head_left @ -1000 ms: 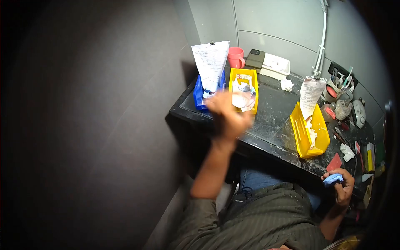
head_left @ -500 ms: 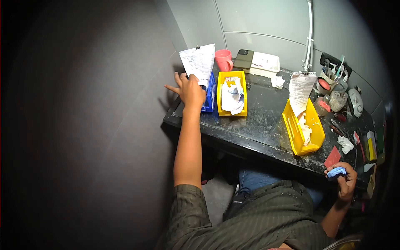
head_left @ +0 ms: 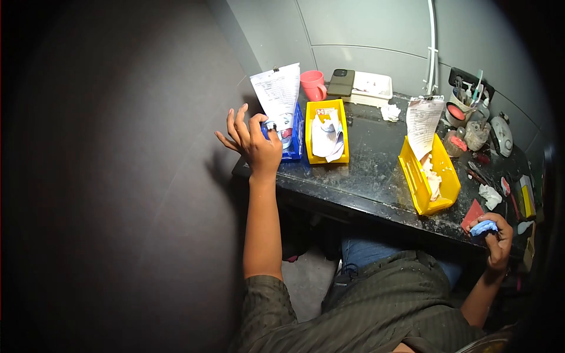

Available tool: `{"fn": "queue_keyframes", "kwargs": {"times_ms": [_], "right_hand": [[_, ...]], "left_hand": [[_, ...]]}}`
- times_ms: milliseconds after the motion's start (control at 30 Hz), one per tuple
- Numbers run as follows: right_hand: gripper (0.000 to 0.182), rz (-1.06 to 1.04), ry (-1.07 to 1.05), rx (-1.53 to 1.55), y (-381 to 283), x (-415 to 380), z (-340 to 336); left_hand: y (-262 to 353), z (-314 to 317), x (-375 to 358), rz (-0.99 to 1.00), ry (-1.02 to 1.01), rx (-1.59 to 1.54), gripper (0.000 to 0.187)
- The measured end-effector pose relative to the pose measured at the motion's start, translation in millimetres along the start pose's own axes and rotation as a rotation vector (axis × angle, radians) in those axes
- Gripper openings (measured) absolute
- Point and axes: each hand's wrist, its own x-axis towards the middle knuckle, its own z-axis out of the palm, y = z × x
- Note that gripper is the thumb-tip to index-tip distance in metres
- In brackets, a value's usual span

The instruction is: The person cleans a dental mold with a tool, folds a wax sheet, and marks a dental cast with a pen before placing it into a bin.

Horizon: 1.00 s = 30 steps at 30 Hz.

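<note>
My left hand (head_left: 257, 147) is raised over the near left side of a blue bin (head_left: 298, 132). Its thumb and index finger pinch a small dark-blue and whitish piece (head_left: 269, 126), while the other fingers fan out. Inside that bin a clipped printed sheet (head_left: 276, 88) stands up, with a small bag or packet below it. Near the front right edge of the bench, my right hand (head_left: 499, 238) is closed on a light blue moulded piece (head_left: 484, 227). A flat red sheet (head_left: 472, 214) lies just beyond those fingers.
One yellow bin (head_left: 345, 132) with folded papers sits beside the blue one; another yellow bin (head_left: 450, 179) holds a clipped sheet and pale pieces. Behind are a pink mug (head_left: 312, 85), a phone (head_left: 341, 82) and a white tray (head_left: 382, 87). Tools and jars crowd the right side.
My left hand has drawn back from inside the blue bin toward me, with the small piece now showing between its fingertips. My right hand has shifted slightly up and right, still holding the light blue piece.
</note>
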Motion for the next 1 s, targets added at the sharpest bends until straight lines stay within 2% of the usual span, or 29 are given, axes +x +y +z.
{"fn": "queue_keyframes", "kwargs": {"times_ms": [33, 100, 167, 200, 233, 267, 300, 367, 400, 467, 500, 533, 567, 600, 633, 700, 767, 833, 867, 967, 1000], "right_hand": [[0.033, -0.015, -0.003, -0.011, -1.4, 1.2, 1.1], [0.032, 0.035, 0.027, 0.004, -9.7, 4.3, 11.3], [0.026, 0.137, 0.004, -0.015, -10.2, 4.1, 9.8], [0.025, 0.141, 0.021, -0.049, -0.5, -0.8, 5.8], [0.023, 0.239, 0.000, 0.020, 1.8, -4.0, 4.0], [0.022, 0.301, -0.035, 0.001, -1.3, -5.5, 1.6], [0.023, 0.275, -0.060, 0.018, 2.0, -7.3, -0.5], [0.024, 0.252, -0.065, 0.075, 10.4, -13.0, -6.3], [0.025, 0.253, -0.062, 0.069, 17.1, -16.2, -9.7], [0.026, 0.221, -0.060, 0.027, 26.6, -21.1, -16.9], [0.026, 0.218, -0.055, 0.053, 29.6, -23.5, -18.2], [0.026, 0.222, -0.055, 0.055, 30.6, -25.1, -19.1], [0.026, 0.224, -0.064, 0.059, 32.6, -27.1, -19.7], [0.026, 0.233, -0.065, 0.059, 37.5, -29.5, -19.9], [0.026, 0.230, -0.070, 0.071, 35.6, -32.9, -21.4], [0.025, 0.198, -0.101, -0.045, 29.5, -31.6, -20.7], [0.025, 0.210, -0.106, 0.039, 30.4, -32.2, -18.2], [0.024, 0.191, -0.122, 0.028, 34.4, -36.1, -22.7], [0.023, 0.191, -0.124, 0.089, 35.8, -36.9, -25.5], [0.022, 0.188, -0.110, 0.205, 35.8, -36.6, -26.9], [0.022, 0.204, -0.094, 0.227, 37.7, -36.6, -28.3]], "left_hand": [[-1.4, 1.6, -0.2, 0.008, -0.003, -0.014, 0.017], [4.2, 7.7, 0.4, -0.183, -0.289, 0.089, 0.022], [23.4, 1.8, 10.7, -0.190, -0.607, 0.306, 0.031], [26.9, 7.4, 12.5, -0.176, -0.669, 0.342, 0.033], [27.7, 12.8, 12.8, -0.161, -0.728, 0.388, 0.034], [24.4, 17.9, 11.9, -0.161, -0.704, 0.388, 0.031], [24.0, 20.2, 9.7, -0.168, -0.676, 0.399, 0.029], [34.9, 13.1, 7.6, -0.151, -0.403, 0.282, 0.020], [44.8, 4.8, 7.9, -0.109, -0.410, 0.263, 0.020], [81.5, -21.0, 4.6, -0.010, -0.082, -0.087, 0.014], [109.0, -34.0, -0.1, 0.052, -0.005, -0.274, 0.012], [143.8, -46.8, -13.3, 0.053, -0.002, -0.400, 0.012], [176.8, -61.4, -27.2, 0.023, -0.142, -0.597, 0.015], [207.1, -69.4, -48.2, -0.107, -0.335, -0.805, 0.025], [233.7, -77.0, -63.8, -0.136, -0.538, -0.864, 0.047], [276.7, -64.2, -109.0, -0.048, -0.638, -0.762, 0.069], [302.5, -38.2, -130.7, -0.194, -0.604, -0.925, 0.060], [302.4, -22.8, -128.9, -0.444, -0.610, -1.029, 0.046], [300.2, -23.1, -121.0, -0.400, -0.544, -0.911, 0.034], [270.2, -27.8, -93.6, -0.503, -0.544, -0.977, 0.032], [259.6, -31.5, -85.9, -0.483, -0.468, -0.998, 0.030]]}}
